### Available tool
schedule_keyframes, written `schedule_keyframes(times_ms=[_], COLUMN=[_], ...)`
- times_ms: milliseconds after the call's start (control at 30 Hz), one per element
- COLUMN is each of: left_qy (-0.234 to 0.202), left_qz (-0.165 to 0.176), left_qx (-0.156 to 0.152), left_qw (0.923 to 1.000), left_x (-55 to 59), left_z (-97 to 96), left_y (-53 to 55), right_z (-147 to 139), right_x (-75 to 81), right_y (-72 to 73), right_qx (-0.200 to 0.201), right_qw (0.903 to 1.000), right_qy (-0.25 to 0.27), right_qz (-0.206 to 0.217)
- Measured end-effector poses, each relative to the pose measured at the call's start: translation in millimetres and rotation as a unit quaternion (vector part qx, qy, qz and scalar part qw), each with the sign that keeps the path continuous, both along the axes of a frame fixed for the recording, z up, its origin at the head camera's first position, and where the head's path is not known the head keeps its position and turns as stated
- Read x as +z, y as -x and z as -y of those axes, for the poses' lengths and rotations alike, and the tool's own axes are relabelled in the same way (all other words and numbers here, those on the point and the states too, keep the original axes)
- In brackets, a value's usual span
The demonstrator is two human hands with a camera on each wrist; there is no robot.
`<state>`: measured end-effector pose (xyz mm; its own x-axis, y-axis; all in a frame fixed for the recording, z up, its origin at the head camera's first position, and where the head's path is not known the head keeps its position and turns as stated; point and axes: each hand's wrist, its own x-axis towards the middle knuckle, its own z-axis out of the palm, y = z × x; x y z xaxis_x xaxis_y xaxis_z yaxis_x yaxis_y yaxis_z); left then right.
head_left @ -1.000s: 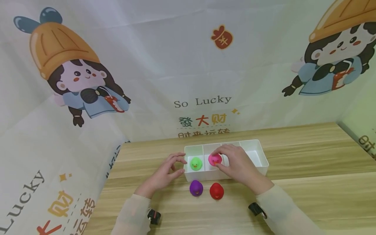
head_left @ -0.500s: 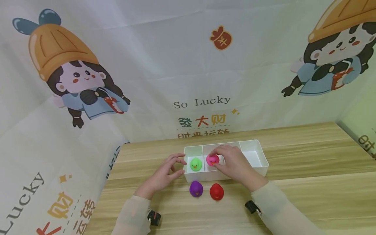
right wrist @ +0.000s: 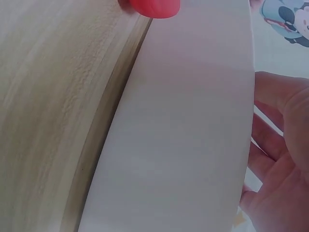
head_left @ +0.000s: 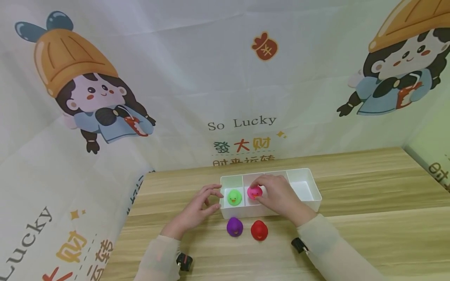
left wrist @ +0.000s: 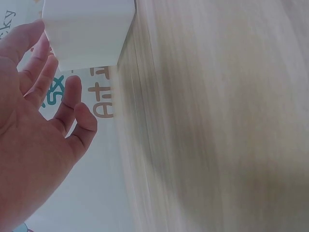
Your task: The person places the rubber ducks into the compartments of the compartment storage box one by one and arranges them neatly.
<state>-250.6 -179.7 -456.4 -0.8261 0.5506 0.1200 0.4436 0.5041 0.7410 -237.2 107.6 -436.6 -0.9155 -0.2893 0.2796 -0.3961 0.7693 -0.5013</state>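
A long white divided box (head_left: 242, 212) stands on the table. My right hand (head_left: 279, 195) reaches over its front wall and pinches a pink toy duck (head_left: 254, 192) between thumb and fingers, inside the second compartment from the left. In the right wrist view the box wall hides the duck, and only part of the right hand (right wrist: 285, 140) shows behind it. A green toy duck (head_left: 234, 197) sits in the leftmost compartment. My left hand (head_left: 197, 207) rests with loosely extended fingers against the box's left end; the left wrist view shows these fingers (left wrist: 36, 72) by the end wall.
A purple toy duck (head_left: 234, 227) and a red toy duck (head_left: 259, 230) sit on the wooden table (head_left: 369, 234) just in front of the box. Behind the table hangs a printed cloth (head_left: 183, 97).
My right hand has shifted slightly left with the pink duck, nearer the divider beside the green duck. The left hand stays by the box's end.
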Motion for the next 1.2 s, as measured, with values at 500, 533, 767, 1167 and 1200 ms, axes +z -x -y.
schedule_keyframes(times_ms=[500,533,767,1167,1200], left_qy=[-0.005,-0.005,-0.007,-0.008,-0.008], left_qz=[-0.017,-0.019,-0.018,-0.005,-0.004], left_qx=[0.001,0.001,-0.004,-0.006,-0.005], left_qw=[0.9999,0.9998,0.9998,0.9999,0.9999], left_x=[-0.3,-0.7,-0.6,-1.0,-1.5], left_z=[2.5,2.4,0.7,-1.6,-1.3], left_y=[1.6,2.3,4.4,1.3,1.4], right_z=[4,4,3,4,4], right_x=[0.1,0.2,1.7,0.0,-0.4], right_y=[16.8,17.4,20.1,23.2,23.4], right_qx=[0.011,0.012,0.020,0.027,0.026], right_qw=[0.9984,0.9982,0.9976,0.9954,0.9955], right_qy=[-0.019,-0.022,-0.042,-0.053,-0.054], right_qz=[0.053,0.055,0.052,0.075,0.074])
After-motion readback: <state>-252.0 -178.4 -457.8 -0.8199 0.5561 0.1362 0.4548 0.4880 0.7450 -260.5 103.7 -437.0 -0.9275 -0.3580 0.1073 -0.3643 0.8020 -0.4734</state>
